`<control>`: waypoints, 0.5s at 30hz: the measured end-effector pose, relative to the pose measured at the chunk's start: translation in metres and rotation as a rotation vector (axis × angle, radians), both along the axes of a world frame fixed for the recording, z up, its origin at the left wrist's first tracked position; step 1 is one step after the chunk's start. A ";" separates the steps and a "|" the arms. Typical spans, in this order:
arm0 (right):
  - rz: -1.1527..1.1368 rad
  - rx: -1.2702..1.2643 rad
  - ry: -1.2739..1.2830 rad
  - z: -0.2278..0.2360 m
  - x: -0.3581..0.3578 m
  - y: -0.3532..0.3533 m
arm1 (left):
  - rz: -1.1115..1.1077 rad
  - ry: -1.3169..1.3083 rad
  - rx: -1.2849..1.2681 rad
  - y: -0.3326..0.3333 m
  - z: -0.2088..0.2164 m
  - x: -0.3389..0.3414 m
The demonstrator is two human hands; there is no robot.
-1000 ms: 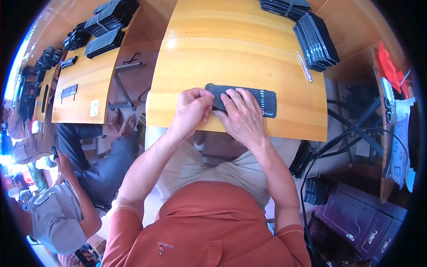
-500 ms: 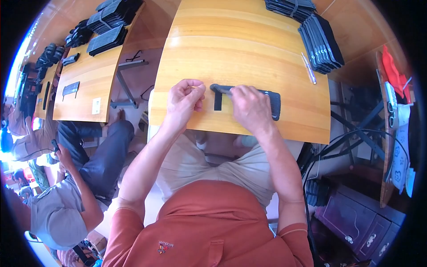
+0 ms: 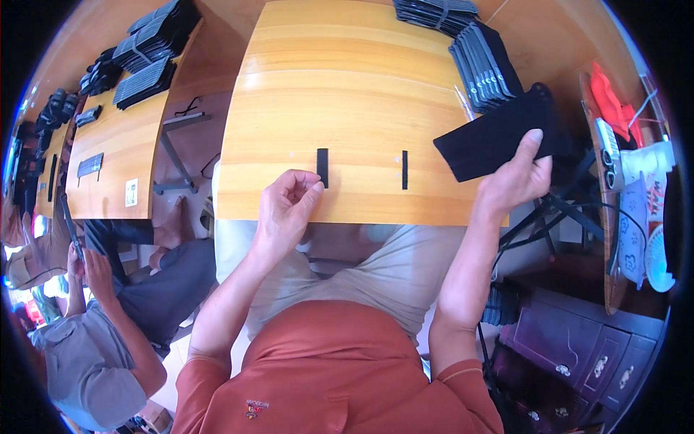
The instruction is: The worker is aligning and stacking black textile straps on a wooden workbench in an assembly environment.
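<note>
My right hand [image 3: 517, 173] grips a flat black fabric piece [image 3: 488, 141], thumb on top, held up over the table's right edge. Its far end reaches in front of the stack, and the fingers underneath are hidden. On the table, a wider black strip [image 3: 322, 163] lies upright in front of my left hand [image 3: 288, 210]. That hand's thumb and index finger are pinched together at the strip's lower end; whether anything is between them I cannot make out. Farther right lies a narrower black strip [image 3: 405, 170], which neither hand touches.
A stack of black and grey fabric pieces [image 3: 486, 69] stands at the back right beside a pen [image 3: 464, 103], with a banded bundle [image 3: 437, 14] behind. To the left, another table [image 3: 119, 159] carries more stacks, and a person [image 3: 94, 354] sits there. A dark cabinet [image 3: 571, 347] stands at the right.
The fabric piece, flat on the table before, has been lifted and carried right by my right hand, uncovering the narrow strip. My left hand has lowered slightly. The whole view has shifted.
</note>
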State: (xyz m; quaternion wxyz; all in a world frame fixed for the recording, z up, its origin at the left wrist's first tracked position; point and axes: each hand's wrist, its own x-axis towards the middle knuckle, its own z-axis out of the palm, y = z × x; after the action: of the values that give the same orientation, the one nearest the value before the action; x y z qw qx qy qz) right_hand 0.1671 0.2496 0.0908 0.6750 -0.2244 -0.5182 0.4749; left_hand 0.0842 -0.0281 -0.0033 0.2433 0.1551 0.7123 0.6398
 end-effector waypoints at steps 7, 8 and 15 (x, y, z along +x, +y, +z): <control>0.199 0.510 -0.806 0.008 0.040 -0.071 | -0.232 -0.024 0.369 0.026 0.048 0.052; 0.332 0.499 -0.824 0.003 0.043 -0.088 | -0.326 -0.053 0.457 0.030 0.049 0.056; 0.498 0.816 -0.952 -0.001 0.051 -0.111 | -0.238 -0.350 0.614 0.017 0.035 0.061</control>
State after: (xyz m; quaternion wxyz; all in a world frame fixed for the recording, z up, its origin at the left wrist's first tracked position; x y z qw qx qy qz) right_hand 0.2177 0.1385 0.0902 0.2742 -0.0099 -0.9333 0.2317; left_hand 0.1451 -0.0113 0.0320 0.3762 0.1907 0.4118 0.8078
